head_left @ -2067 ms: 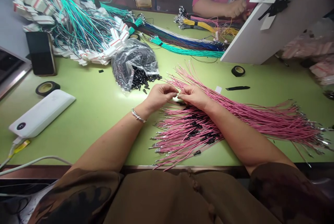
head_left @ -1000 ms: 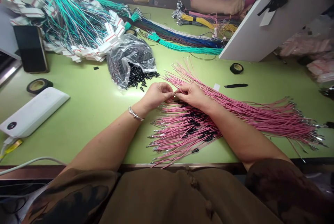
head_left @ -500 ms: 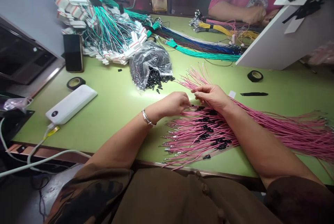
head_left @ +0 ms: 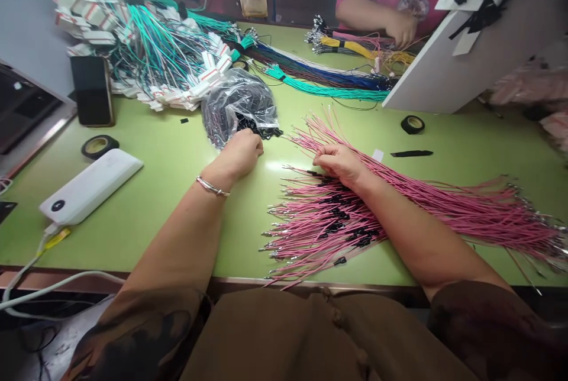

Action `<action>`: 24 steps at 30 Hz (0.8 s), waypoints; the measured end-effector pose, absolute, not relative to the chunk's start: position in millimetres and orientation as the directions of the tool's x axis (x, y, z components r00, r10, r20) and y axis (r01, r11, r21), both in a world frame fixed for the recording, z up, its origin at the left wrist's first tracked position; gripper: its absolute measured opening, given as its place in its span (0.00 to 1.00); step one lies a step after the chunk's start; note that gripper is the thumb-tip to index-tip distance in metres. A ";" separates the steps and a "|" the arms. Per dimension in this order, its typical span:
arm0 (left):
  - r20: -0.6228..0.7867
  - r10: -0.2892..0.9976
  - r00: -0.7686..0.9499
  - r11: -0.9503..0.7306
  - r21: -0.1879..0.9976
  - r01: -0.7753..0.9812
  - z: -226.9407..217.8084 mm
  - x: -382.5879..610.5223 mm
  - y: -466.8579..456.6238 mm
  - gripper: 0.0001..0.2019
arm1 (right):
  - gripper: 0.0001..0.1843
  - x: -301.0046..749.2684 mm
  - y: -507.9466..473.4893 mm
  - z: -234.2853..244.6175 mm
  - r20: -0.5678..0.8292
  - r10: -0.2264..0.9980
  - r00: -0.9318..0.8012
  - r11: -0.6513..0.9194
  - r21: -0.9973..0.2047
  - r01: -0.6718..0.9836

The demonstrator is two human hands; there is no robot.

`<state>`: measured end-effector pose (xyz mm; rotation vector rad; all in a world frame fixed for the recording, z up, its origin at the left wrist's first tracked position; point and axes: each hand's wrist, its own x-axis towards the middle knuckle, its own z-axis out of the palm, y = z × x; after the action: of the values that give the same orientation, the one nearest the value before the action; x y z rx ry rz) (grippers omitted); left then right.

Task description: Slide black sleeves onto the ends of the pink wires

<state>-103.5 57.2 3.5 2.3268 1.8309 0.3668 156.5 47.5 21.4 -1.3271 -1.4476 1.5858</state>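
Note:
My left hand [head_left: 242,153] is at the front of a clear plastic bag [head_left: 242,94], over the small black sleeves [head_left: 270,132] spilling from its mouth. Its fingers are curled down and closed; their tips and anything between them are hidden. My right hand [head_left: 341,165] pinches at the tips of a fanned bunch of pink wires [head_left: 426,206], its thumb and forefinger closed on a pink wire. Just below that hand lie more pink wires with metal ends, many carrying black sleeves [head_left: 339,213] part of the way along.
At the left lie a white power bank [head_left: 91,186], a tape roll [head_left: 100,145] and a phone [head_left: 92,91]. Teal wires with white connectors [head_left: 164,44] pile up behind. A black strip [head_left: 412,154] and another tape roll [head_left: 412,125] lie right, before a white partition [head_left: 444,64]. A co-worker's hand [head_left: 402,27] is beyond.
My left hand has moved from beside my right hand, up and left to the black sleeves at the bag. My right hand stays by the pink wires. The whole view has shifted somewhat.

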 end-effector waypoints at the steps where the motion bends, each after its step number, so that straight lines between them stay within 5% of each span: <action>1: 0.102 0.970 0.221 -0.240 0.255 0.937 4.5 -100.5 55.2 0.07 | 0.08 155.6 47.2 21.7 -0.263 0.915 -0.307 -0.208 -0.957 0.201; 4: 0.138 0.976 0.166 -0.199 0.275 0.941 10.3 -92.2 49.1 0.09 | 0.08 153.8 46.6 22.0 -0.240 0.923 -0.301 -0.162 -0.951 0.263; 7: 0.209 0.976 0.054 -0.151 0.482 0.863 17.5 -82.3 44.9 0.11 | 0.11 153.5 45.8 22.0 -0.203 0.921 -0.332 -0.100 -0.947 0.304; 9: 0.187 0.982 -0.033 -0.113 0.715 0.690 20.7 -72.7 42.2 0.12 | 0.14 154.0 45.4 21.7 -0.196 0.915 -0.353 -0.078 -0.943 0.323; 12: -0.032 0.999 -0.038 0.039 0.978 0.206 21.2 -55.8 37.5 0.11 | 0.15 155.3 45.1 21.5 -0.180 0.903 -0.391 -0.048 -0.945 0.323; 16: -0.294 0.954 0.063 0.300 0.916 -0.266 19.2 -41.6 34.3 0.12 | 0.14 156.2 44.5 23.1 -0.145 0.904 -0.402 -0.013 -0.950 0.312; 24: -0.393 0.915 0.093 0.399 0.847 -0.351 16.3 -44.7 37.9 0.09 | 0.13 154.8 43.5 26.3 -0.162 0.902 -0.400 -0.010 -0.934 0.356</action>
<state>-44.7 37.9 16.3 0.6504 1.0930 1.0441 154.8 43.5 26.3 -1.3035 -1.7689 1.4142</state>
